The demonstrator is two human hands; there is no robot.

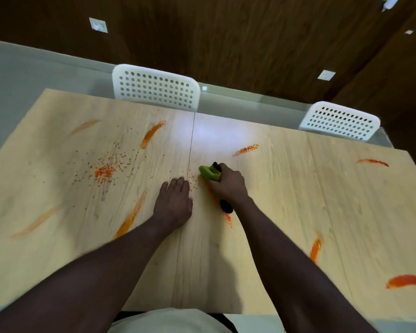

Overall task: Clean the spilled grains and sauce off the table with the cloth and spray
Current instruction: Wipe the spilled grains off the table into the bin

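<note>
**Cloth in the right fist, the big heap of grains off past the left**

The right grip [228, 186] is curled tight round a bunched green cloth [209, 174]. The cloth pokes out ahead of the knuckles, low over the desk [286, 212]. A dark object [226, 207] runs through the same fist, one end showing beyond the cloth and the other behind the wrist. Its long axis goes from the far side toward the person, a little slanted. It may be the spray, but I cannot tell from where I stand. The left grip [174, 200] lies flat, fingers straight and close together, palm on the desk, holding nothing.

Between the two grips sits a thin scatter of grains [193, 182], just beside the left fingers and right in front of the cloth. A short trail of grains [229, 219] lies just behind the right wrist.

The main heap [103, 173] is well off to the left of the left grip, so the flat hand stands between it and the cloth. The left grip is the nearer one, but it has no cloth. I'd judge the wipe must travel leftward across the desk seam, with the left grip either shifting aside or serving as a stop.

The nearest sauce streak [246, 149] lies ahead of the right grip and slightly to its right, long axis almost crosswise. Another slanted streak [130, 218] lies just left of the left wrist. With so much sauce unwiped, the job looks barely begun.
</note>
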